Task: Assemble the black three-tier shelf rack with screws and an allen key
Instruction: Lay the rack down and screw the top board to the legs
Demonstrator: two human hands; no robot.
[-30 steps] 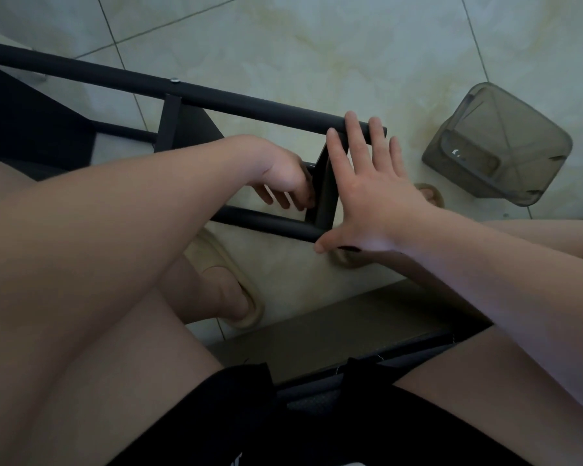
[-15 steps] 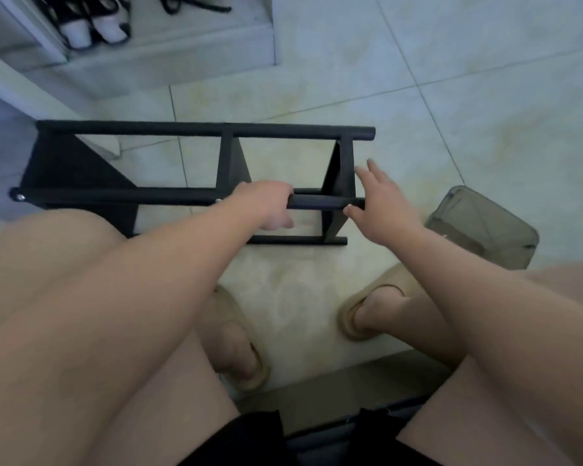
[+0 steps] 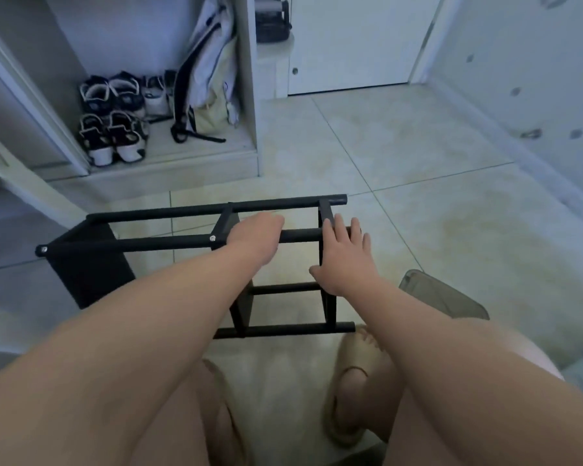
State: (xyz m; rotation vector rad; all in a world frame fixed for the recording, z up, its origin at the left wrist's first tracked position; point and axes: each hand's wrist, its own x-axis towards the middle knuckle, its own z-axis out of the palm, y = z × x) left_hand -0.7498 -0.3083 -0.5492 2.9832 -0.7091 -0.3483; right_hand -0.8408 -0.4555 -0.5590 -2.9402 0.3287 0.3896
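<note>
The black shelf rack [image 3: 155, 242] lies on its side on the tiled floor in front of me, its round poles running left to right, with silver screw heads [image 3: 212, 237] on the near upper pole. My left hand [image 3: 256, 235] grips that near upper pole from above, between the middle shelf and the right end shelf. My right hand [image 3: 345, 255] rests flat with straight fingers against the right end shelf panel [image 3: 329, 307]. No allen key or loose screws are visible.
A smoky translucent bin [image 3: 445, 297] lies just right of the rack by my right arm. My feet in beige slippers [image 3: 350, 381] are below the rack. A shoe cabinet with sneakers [image 3: 111, 129] and a hanging bag [image 3: 209, 72] stands behind it. A white door [image 3: 350, 42] is at the back.
The camera has tilted up from the floor, so the cabinet and door now show. My left hand moved from the end panel to the near upper pole; the right hand stays flat against the end shelf.
</note>
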